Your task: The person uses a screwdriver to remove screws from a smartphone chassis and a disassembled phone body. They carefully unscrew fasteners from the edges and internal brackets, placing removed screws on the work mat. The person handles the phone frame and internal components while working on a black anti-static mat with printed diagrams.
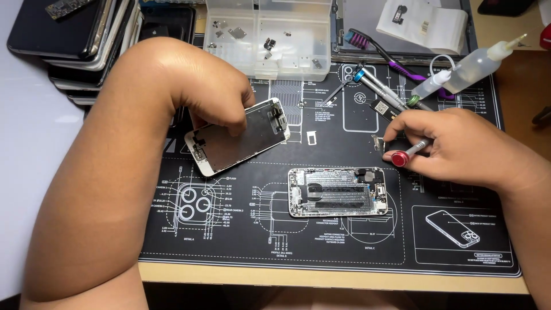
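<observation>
Black matting [241, 252] covers the counter, and nearest the person lies the opened phone body [337, 192], its boards bare. Beyond it, the right hand [459, 146] has its fingers closed around a red-capped screwdriver [408, 152], tip hidden behind the fingers; steady, vertical pressure would serve best here. The left hand [212, 95] pins the detached screen panel [238, 136] flat, fingers pressed down on it (a firm hold stops it sliding). Farther back stand a clear parts box [287, 40] and a squeeze bottle [479, 63].
</observation>
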